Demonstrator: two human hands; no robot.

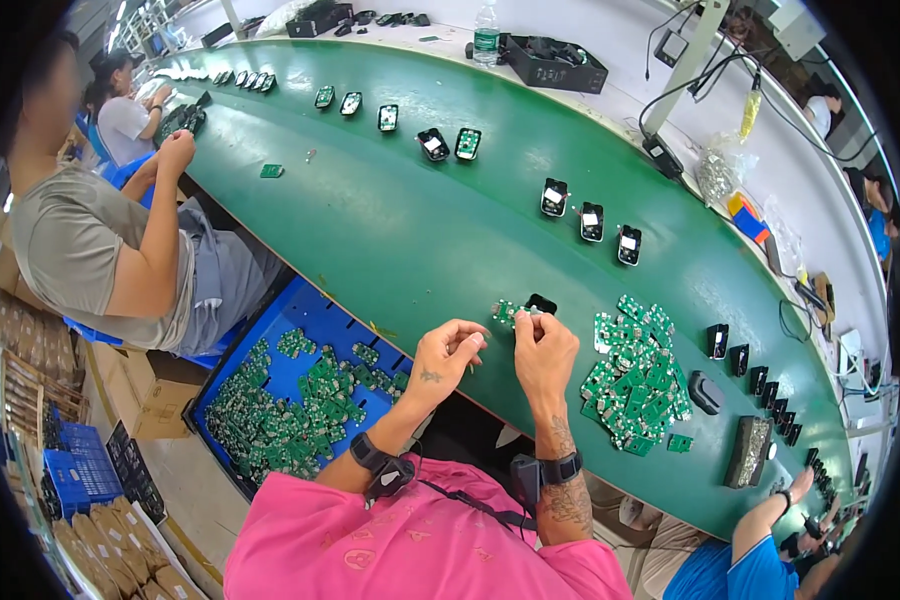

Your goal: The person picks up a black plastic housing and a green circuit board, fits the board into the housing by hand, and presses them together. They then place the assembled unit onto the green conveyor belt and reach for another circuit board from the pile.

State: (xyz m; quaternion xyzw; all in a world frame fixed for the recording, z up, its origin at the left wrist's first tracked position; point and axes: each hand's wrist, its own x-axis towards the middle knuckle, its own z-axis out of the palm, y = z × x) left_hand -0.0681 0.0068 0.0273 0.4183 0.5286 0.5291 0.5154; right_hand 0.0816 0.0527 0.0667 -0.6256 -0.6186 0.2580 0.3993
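Note:
My right hand [547,352] is closed at the table's near edge, its thumb and fingertips pinching a small green circuit board [504,311]. Just beyond those fingers lies a black plastic housing [541,302], partly hidden by them. My left hand [448,358] is beside it on the left, thumb and fingers pressed together; anything between them is too small to make out. To the right of my hands, a heap of green circuit boards [633,385] covers part of the green table [390,240].
A blue crate [300,300] of circuit boards stands left of me. Black housings with boards [591,221] are lined along the table. A dark block [748,452] and black case [705,392] lie right of the heap. Co-workers sit left [110,230] and right [740,570].

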